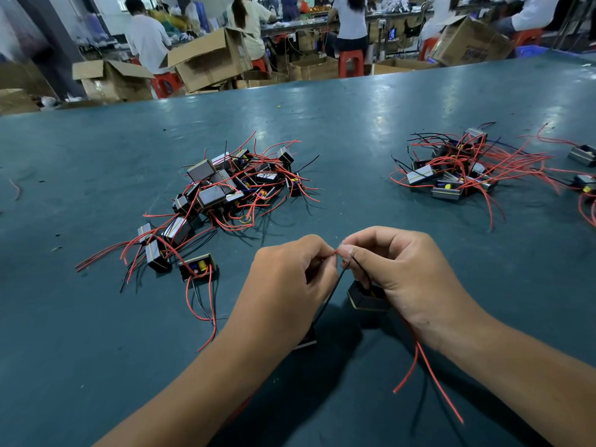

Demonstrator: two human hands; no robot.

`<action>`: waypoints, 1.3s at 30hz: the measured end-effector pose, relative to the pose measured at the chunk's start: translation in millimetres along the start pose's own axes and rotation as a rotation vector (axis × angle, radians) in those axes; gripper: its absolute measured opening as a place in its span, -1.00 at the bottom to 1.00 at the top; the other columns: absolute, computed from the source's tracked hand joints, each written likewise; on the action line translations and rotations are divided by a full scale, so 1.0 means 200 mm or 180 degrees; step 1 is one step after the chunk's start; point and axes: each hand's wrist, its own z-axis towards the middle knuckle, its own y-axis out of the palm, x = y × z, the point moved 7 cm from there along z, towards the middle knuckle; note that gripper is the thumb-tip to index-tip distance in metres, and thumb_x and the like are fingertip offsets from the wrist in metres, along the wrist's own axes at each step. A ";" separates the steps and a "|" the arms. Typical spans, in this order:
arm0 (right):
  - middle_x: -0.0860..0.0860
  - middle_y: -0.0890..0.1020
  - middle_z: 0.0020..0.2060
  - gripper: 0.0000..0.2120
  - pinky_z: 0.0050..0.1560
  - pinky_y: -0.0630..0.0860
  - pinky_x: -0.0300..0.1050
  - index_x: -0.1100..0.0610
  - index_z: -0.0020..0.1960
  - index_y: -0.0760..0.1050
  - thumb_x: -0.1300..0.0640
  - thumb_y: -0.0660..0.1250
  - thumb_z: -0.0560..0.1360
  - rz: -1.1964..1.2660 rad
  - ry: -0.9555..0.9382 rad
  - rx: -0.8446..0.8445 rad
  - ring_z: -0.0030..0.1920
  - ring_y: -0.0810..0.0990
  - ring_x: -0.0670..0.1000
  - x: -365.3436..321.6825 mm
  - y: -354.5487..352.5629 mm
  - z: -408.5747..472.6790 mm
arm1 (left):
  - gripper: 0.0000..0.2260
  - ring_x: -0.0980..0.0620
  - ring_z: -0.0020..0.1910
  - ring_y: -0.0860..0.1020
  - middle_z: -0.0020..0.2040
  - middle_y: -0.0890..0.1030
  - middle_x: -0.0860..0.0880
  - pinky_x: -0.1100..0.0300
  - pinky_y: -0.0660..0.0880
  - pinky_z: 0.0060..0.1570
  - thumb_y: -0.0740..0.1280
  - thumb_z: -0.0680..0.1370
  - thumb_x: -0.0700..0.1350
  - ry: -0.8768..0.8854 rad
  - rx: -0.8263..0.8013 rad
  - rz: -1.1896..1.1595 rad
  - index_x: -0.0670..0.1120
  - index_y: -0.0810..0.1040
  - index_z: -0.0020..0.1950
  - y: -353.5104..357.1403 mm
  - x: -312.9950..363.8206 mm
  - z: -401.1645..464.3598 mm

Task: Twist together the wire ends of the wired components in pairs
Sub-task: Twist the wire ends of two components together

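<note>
1. The left hand [287, 279] is curled up tight. Its thumb and first finger pinch the tip of a red wire [335, 252].
2. The right hand [396, 269] is curled too. Its fingertips pinch wire ends right next to the left hand's fingers, so the two hands almost touch above the green table [354, 117].
3. A black wire [329, 298] runs down from where the fingers meet to a small black part [306, 341] that is mostly hidden under the left wrist.
4. Another small black box part [366, 300] sits under the right hand, half covered by the palm. Its wire goes up to the right fingers.
5. Two loose red wires [429, 372] hang out below the right wrist.
6. The bare wire tips are tiny, so I cannot tell if they are wound together.
7. A big pile of parts [222, 185] with red and black wires lies on the left of the table. A smaller pile [458, 171] lies on the right, cut off at the edge.
</note>
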 end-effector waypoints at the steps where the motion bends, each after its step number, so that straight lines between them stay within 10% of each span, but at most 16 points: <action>1: -0.05 0.57 -0.49 -0.93 -0.48 0.33 -0.34 0.23 -0.19 0.63 0.30 0.42 0.48 -0.0020 -0.0013 0.0002 -0.51 0.41 -0.13 0.00 0.00 0.00 | -0.90 -0.04 -0.39 0.52 -0.39 0.59 -0.02 -0.02 0.46 -0.32 0.41 0.56 -0.19 0.0046 0.0017 0.0060 -0.14 0.64 -0.16 0.00 0.01 0.00; 13: -0.07 0.54 -0.48 -0.86 -0.27 0.43 0.04 0.16 -0.23 0.60 0.27 0.42 0.50 -0.0199 -0.0065 0.0093 -0.48 0.42 -0.08 0.00 0.00 0.00 | -0.84 -0.10 -0.33 0.54 -0.34 0.58 -0.05 -0.06 0.49 -0.31 0.32 0.53 -0.17 0.0490 0.0163 0.0478 -0.19 0.64 -0.17 -0.01 0.08 0.00; 20: -0.08 0.48 -0.51 -0.85 -0.37 0.37 -0.12 0.18 -0.21 0.55 0.30 0.36 0.54 -0.0200 -0.0040 -0.0034 -0.47 0.38 -0.02 0.00 0.01 0.01 | -0.82 -0.10 -0.32 0.54 -0.31 0.58 -0.06 -0.06 0.49 -0.30 0.32 0.56 -0.14 0.0583 0.0126 0.0537 -0.19 0.65 -0.14 -0.01 0.09 -0.01; 25: -0.02 0.43 -0.51 -0.86 -0.46 0.40 -0.13 0.22 -0.20 0.54 0.32 0.35 0.54 -0.0258 -0.0032 -0.0320 -0.48 0.38 0.04 -0.03 0.03 0.01 | -0.80 0.11 -0.20 0.49 -0.14 0.56 0.06 0.29 0.41 -0.15 0.34 0.56 -0.05 0.0396 0.0158 0.0326 -0.07 0.65 0.13 -0.08 0.06 0.04; 33: -0.06 0.48 -0.50 -0.89 -0.50 0.42 -0.12 0.20 -0.18 0.55 0.27 0.39 0.52 -0.0584 -0.0225 -0.0513 -0.47 0.42 0.05 -0.08 0.03 0.00 | -0.80 0.01 -0.18 0.48 -0.15 0.52 0.06 -0.09 0.45 -0.17 0.29 0.57 0.00 0.0778 -0.0038 0.0673 -0.06 0.64 -0.12 -0.08 0.08 0.05; 39: -0.08 0.49 -0.51 -0.88 -0.49 0.40 -0.15 0.16 -0.19 0.56 0.27 0.39 0.53 -0.0810 -0.0335 -0.0623 -0.49 0.41 -0.02 -0.09 0.04 -0.01 | -0.91 0.25 -0.19 0.39 -0.15 0.48 0.10 0.05 0.41 -0.14 0.37 0.54 -0.03 0.0638 -0.0115 0.0447 -0.02 0.60 -0.11 -0.10 0.09 0.06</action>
